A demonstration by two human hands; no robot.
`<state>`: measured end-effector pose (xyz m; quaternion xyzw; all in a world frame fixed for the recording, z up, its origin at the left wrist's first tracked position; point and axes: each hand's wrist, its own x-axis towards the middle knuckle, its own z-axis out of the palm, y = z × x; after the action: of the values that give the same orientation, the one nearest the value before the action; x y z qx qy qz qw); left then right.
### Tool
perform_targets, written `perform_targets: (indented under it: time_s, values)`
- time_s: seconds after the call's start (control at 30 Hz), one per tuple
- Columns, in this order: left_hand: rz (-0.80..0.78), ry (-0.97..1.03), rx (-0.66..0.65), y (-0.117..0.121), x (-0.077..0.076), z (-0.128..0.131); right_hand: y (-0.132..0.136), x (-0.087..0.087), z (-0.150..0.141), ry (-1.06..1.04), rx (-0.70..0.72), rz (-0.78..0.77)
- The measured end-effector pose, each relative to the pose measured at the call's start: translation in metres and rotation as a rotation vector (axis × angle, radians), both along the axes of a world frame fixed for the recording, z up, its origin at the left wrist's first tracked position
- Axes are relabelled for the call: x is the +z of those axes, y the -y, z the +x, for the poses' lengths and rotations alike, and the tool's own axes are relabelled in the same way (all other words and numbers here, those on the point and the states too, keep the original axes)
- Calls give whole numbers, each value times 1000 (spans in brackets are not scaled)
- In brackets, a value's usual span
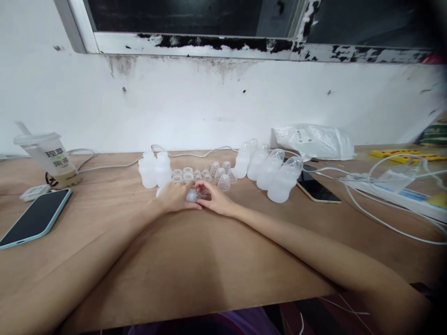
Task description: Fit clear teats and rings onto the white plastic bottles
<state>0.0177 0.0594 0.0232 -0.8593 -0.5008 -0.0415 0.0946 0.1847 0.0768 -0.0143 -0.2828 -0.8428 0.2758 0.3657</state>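
Fingers of my left hand [172, 196] are wrapped round a frosted baby bottle [191, 195] lying on its side, its mouth end turned to the right. My right hand [217, 199] is closed in a pinch at that end, on what looks like a clear teat, mostly hidden by the fingers. Just behind the hands stand several white collar rings [187, 171], several clear teats [207, 175] and several clear dome caps [224, 183]. Left of them are frosted bottles without caps [148, 170]. To the right stands a row of capped bottles [281, 184].
A drink cup with a straw [52, 156] and a phone [37, 216] are at the left. Behind the capped bottles lie a plastic bag [316, 140] and a second phone [319, 186]. White cables and a power strip [398, 188] spread over the right side.
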Motion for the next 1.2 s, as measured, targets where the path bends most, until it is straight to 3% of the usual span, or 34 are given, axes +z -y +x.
perform_targets:
  time_s: [0.27, 0.4, 0.5, 0.63, 0.7, 0.77, 0.83, 1.0, 1.2]
  values:
    - [-207, 140, -8, -1, 12, 0, 7, 6, 2, 65, -17, 344]
    - [-347, 267, -47, -2, 26, -15, 3, 3, 3, 38, -119, 298]
    - [-279, 451, -38, 6, 29, -41, 1, 1, 2, -1, -168, 230]
    - [-185, 794, 9, 17, 4, -84, 2, 1, 0, -32, -191, 140]
    - [-7, 1004, 100, 14, -17, -102, 3, 1, 0, -3, -192, 139]
    - [176, 1028, 168, 6, -33, -116, 4, 2, -1, 46, -185, 157]
    - [258, 965, 166, -5, -43, -125, 6, 2, -1, 103, -177, 191]
    - [331, 836, 101, -16, -44, -130, 12, 4, -1, 215, -145, 299]
    - [306, 779, 67, -18, -44, -130, 15, 7, -2, 286, -136, 313]
